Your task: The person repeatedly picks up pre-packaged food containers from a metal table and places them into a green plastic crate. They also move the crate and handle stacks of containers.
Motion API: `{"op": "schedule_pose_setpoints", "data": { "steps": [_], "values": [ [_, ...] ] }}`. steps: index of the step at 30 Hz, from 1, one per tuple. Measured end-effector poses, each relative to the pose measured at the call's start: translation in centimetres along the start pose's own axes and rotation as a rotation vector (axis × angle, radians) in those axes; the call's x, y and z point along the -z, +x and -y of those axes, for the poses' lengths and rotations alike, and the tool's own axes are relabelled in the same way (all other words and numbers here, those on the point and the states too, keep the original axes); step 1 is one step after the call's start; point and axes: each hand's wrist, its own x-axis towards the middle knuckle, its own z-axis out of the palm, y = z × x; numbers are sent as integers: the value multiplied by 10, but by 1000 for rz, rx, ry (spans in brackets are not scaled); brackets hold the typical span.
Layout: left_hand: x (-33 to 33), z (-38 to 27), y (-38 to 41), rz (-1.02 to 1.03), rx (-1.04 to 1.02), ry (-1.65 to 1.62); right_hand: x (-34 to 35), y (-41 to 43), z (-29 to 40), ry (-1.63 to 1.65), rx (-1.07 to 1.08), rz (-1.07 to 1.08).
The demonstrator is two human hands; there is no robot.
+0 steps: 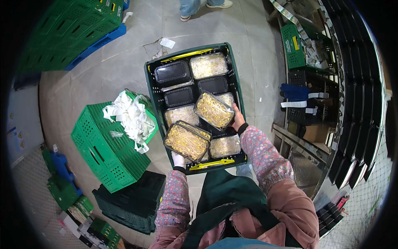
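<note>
My right hand (pixel 238 119) grips the edge of a clear-lidded black plastic tray of bean sprouts (pixel 215 111), tilted above a dark green crate (pixel 235 73). A white glove covers my left hand (pixel 178 159), which holds another bean sprout tray (pixel 186 141) from below at the near left corner; a second tray edge shows just behind it. Inside the crate lie more packed trays, some with sprouts facing up, such as the far right one (pixel 209 66), others showing a black base (pixel 170 72). My fingers are mostly hidden under the trays.
To the left, a green crate (pixel 108 146) stands beside a heap of white strips (pixel 130 118). Folded dark crates (pixel 130 202) lie nearer me. Green crates (pixel 80 28) are stacked on a blue pallet (pixel 99 46). Black trays (pixel 357 93) line the right; another person's legs (pixel 189 7) show ahead.
</note>
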Motion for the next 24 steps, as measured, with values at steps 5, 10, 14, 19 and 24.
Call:
{"op": "schedule_pose_setpoints", "data": {
  "steps": [5,10,14,19,24],
  "values": [
    [4,-2,-11,-77,-32,-22,-7,-29,-41,287,181,41],
    [0,-8,-23,-57,-82,-26,-16,-34,-37,-243,462,-190],
    [-1,-8,-40,-155,-117,73,-7,-74,-10,-276,606,-99],
    [-47,-41,-91,105,-135,141,26,-224,46,-204,734,-233],
    [-147,-67,-183,480,-175,350,137,-379,65,117,883,-355]
  ]
}}
